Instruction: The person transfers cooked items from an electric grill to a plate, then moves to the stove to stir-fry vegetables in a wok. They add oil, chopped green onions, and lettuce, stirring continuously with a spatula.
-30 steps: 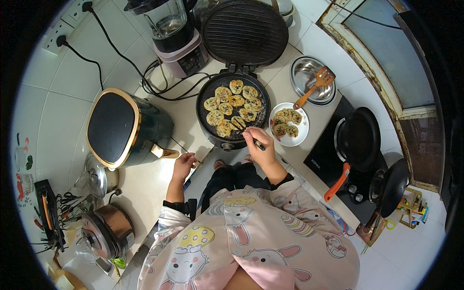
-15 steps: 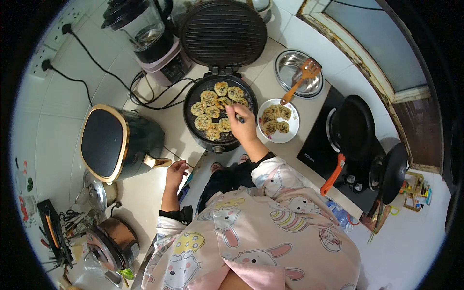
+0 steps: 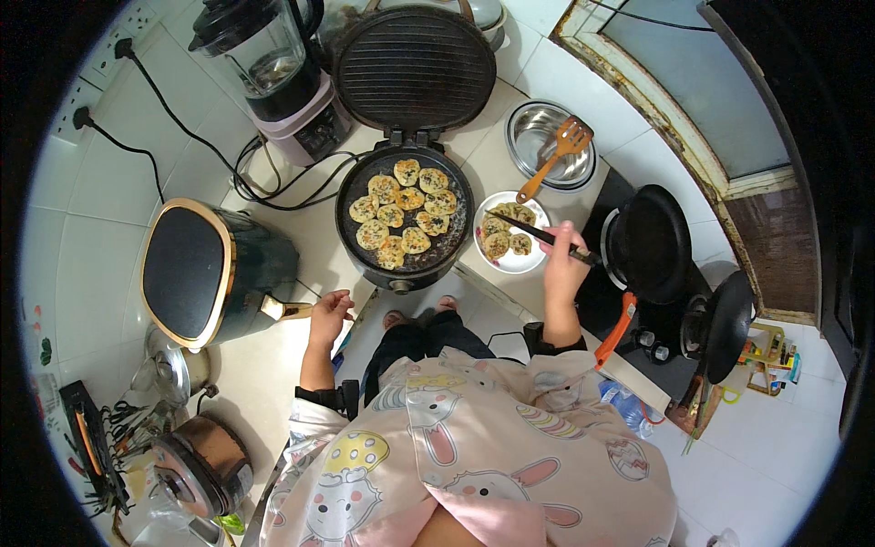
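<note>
My right hand (image 3: 567, 260) grips a pair of black chopsticks (image 3: 538, 233), their tips over a white plate (image 3: 517, 267) with several small browned pancakes (image 3: 496, 244). To the left, an open electric griddle (image 3: 447, 252) holds several more round, herb-flecked pancakes (image 3: 415, 240) on its lower pan. Its ribbed black lid (image 3: 415, 68) stands raised behind. My left hand (image 3: 330, 315) is at the counter's front edge beside the gold handle of a dark green air fryer (image 3: 264, 264). Its fingers are loosely bent, with nothing visible in them.
An orange slotted spatula (image 3: 551, 159) lies across a steel bowl (image 3: 521, 137) behind the plate. At right, a frying pan (image 3: 661, 242) with an orange handle sits on the black hob (image 3: 629, 365). A blender (image 3: 296, 118) and looping black cables (image 3: 273, 196) are left of the griddle.
My right hand has moved right, from over the griddle to the plate, and the chopsticks now show clearly. My left hand stays about where it was.
</note>
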Action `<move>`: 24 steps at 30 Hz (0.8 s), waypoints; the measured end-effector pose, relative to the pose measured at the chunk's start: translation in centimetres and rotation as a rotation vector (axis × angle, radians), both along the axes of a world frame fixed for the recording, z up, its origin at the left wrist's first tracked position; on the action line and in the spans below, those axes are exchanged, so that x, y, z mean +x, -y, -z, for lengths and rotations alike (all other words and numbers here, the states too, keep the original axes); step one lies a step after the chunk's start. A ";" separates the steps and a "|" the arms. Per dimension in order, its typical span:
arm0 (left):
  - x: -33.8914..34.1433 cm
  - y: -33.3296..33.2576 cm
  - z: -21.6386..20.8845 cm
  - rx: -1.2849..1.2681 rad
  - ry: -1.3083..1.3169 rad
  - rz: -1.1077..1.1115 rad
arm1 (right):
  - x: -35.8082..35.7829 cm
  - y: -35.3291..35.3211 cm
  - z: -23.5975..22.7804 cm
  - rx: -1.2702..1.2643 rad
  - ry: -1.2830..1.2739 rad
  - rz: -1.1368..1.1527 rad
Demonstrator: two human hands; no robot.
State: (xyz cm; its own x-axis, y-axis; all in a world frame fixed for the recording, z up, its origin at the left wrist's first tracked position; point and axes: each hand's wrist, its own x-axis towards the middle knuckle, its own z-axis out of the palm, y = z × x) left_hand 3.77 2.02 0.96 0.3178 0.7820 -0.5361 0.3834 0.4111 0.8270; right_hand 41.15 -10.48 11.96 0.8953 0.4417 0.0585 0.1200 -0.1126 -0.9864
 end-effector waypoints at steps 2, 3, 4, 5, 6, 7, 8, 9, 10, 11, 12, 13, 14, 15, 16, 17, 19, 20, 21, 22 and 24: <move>0.0 -0.1 0.3 -0.014 0.010 0.004 | 2.0 0.6 2.3 0.078 -0.294 0.138; 0.0 -0.2 0.4 -0.024 0.011 0.005 | 2.8 0.6 3.7 0.129 -0.456 0.209; 0.0 -0.2 0.6 -0.035 0.011 0.006 | 3.3 0.6 5.1 0.159 -0.636 0.335; 0.0 -0.2 0.8 -0.062 0.024 -0.005 | 3.7 0.7 6.4 0.170 -0.670 0.315; 0.0 -0.2 0.9 -0.048 0.008 0.008 | 3.9 0.7 7.6 0.133 -0.731 0.359; 0.0 -0.2 1.1 -0.049 -0.001 0.019 | 4.3 0.6 8.7 0.170 -0.788 0.333; 0.0 -0.2 1.1 -0.043 0.020 0.031 | 4.7 0.0 9.8 0.185 -0.853 0.334; 0.1 -0.3 1.2 -0.042 0.025 0.031 | 5.2 -0.6 10.8 0.197 -0.909 0.339; 0.1 -0.2 1.2 -0.049 0.004 0.044 | 5.8 -1.2 11.7 0.159 -0.986 0.273; 0.2 -0.2 1.2 -0.049 0.004 0.052 | 6.2 -2.2 12.6 0.198 -1.096 0.186; 0.3 -0.2 1.2 -0.047 0.007 0.057 | 6.5 -3.0 13.4 0.211 -1.172 0.132; 0.2 -0.2 1.1 -0.066 -0.005 0.070 | 6.7 -3.5 14.1 0.241 -1.236 0.118; 0.3 -0.1 1.1 -0.059 0.015 0.055 | 6.8 -4.2 14.8 0.258 -1.292 0.131; 0.1 0.0 1.0 -0.040 -0.024 0.063 | 6.8 -4.7 15.3 0.270 -1.353 0.143; 0.0 0.1 0.9 -0.040 -0.030 0.063 | 6.9 -5.0 15.8 0.254 -1.357 0.127; -0.2 0.2 0.8 -0.027 -0.050 0.046 | 6.9 -5.2 16.2 0.237 -1.363 0.112; -0.8 0.3 0.6 -0.038 -0.068 0.025 | 6.8 -5.5 16.7 0.233 -1.348 0.145; -1.0 0.4 0.6 -0.046 -0.072 0.011 | 6.8 -5.5 16.8 0.240 -1.342 0.104; -1.2 0.4 0.5 -0.049 -0.067 -0.002 | 6.8 -5.5 16.9 0.232 -1.333 0.088; -1.4 0.5 0.5 -0.044 -0.063 -0.003 | 6.8 -5.4 16.9 0.223 -1.319 0.083; -1.7 0.6 0.4 -0.051 -0.059 -0.018 | 6.9 -5.3 16.8 0.238 -1.328 0.050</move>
